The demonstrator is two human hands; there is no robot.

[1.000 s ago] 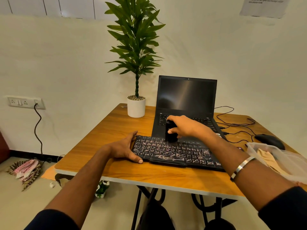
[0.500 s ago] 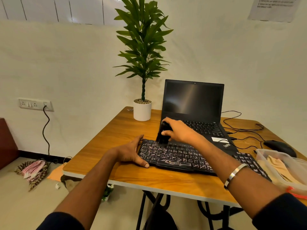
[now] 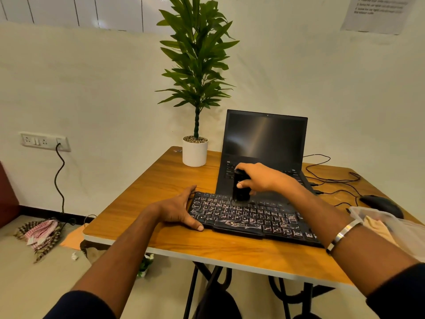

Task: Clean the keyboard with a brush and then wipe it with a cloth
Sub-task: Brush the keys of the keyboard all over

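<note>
A black keyboard (image 3: 250, 217) with pale key legends lies across the wooden table (image 3: 161, 187), in front of the laptop. My right hand (image 3: 264, 178) grips a black brush (image 3: 240, 187) upright, its bristles down on the keyboard's back rows, left of centre. My left hand (image 3: 177, 208) holds the keyboard's left end, thumb along the front edge and fingers at the back corner. A beige cloth (image 3: 377, 226) lies in a clear plastic tub (image 3: 411, 233) at the right edge.
An open black laptop (image 3: 264, 139) stands behind the keyboard. A potted plant in a white pot (image 3: 195, 153) sits at the back left. A black mouse (image 3: 381, 203) and cables lie at the right. Rags lie on the floor at the left.
My right hand has shifted the brush a little to the right along the keyboard's back rows. My left hand stays on the left end. The camera has drifted slightly.
</note>
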